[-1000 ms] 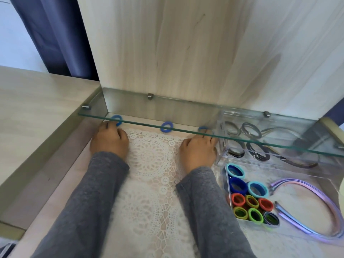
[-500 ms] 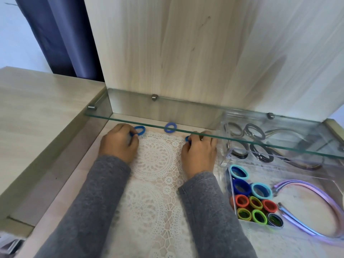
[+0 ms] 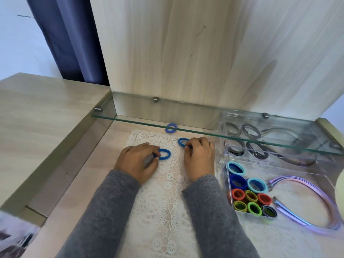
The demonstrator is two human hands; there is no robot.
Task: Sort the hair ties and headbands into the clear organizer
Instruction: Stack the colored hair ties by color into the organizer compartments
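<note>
The left hand (image 3: 137,161) has its fingers curled, pinching the nine o'clock edge of a bright blue fabric hair tie (image 3: 164,154) that lies flat on the white lace doily (image 3: 163,192). The right hand (image 3: 200,159) is curled too, nipping the four o'clock edge of a second blue hair tie (image 3: 182,142), which is at two o'clock from the first. A third blue hair tie (image 3: 170,128) lies untouched at eleven o'clock from that one, crossed by the front edge of the glass shelf (image 3: 186,118). All three are small, thick, soft-looking rings.

At three o'clock from the right hand stands the clear plastic organizer (image 3: 225,178). Its near compartment holds a cluster of coloured hair ties (image 3: 251,196), with pastel purple and pink headbands (image 3: 320,198) beside them. The far compartments sit under the glass, so the dark hair ties (image 3: 250,130) there look murky and doubled. The fingertips of both hands are tucked under the knuckles, so the exact grip is hard to make out.
</note>
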